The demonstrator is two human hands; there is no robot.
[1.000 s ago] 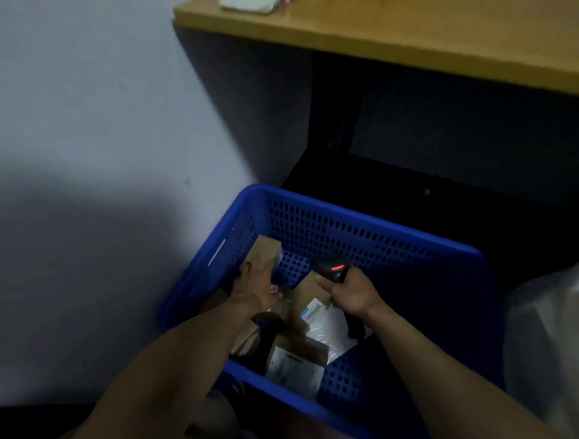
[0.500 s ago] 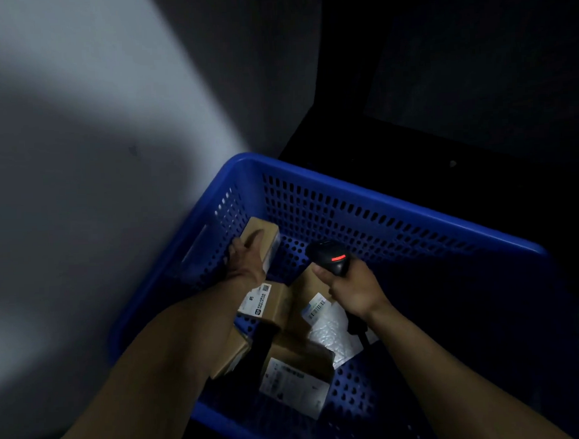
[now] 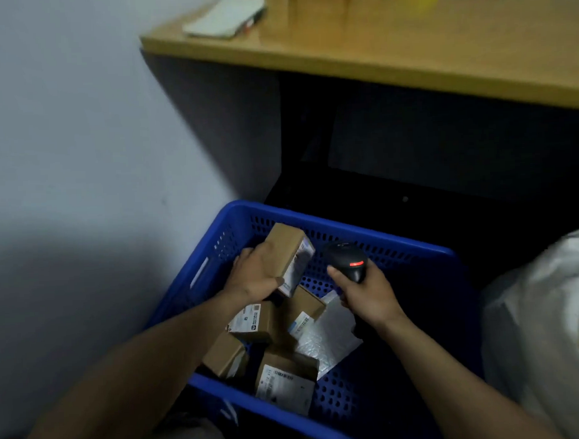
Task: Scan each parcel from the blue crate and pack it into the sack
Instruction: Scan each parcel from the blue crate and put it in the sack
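The left hand (image 3: 255, 274) grips a small cardboard parcel (image 3: 291, 253) around its body, lifted clear of the heap and tilted so that its labelled end faces the black scanner (image 3: 347, 260), which the right hand (image 3: 369, 293) clasps by the handle with a red light showing on its top. Scanner and parcel are just beside each other above the blue crate (image 3: 397, 245), so this parcel looks to be at the scanning step and not yet on its way to the sack (image 3: 541, 325), whose white folds stand at the right edge, close to the crate. Some brown item shows dimly at the sack's mouth, but how many parcels already lie inside cannot be told. Plenty is left: at least four more boxes (image 3: 289, 382) and a pale bubble mailer (image 3: 328, 336) lie jumbled on the crate floor, so the task is, by my judgement, far from finished, with the desk (image 3: 390, 45) above playing no part in it
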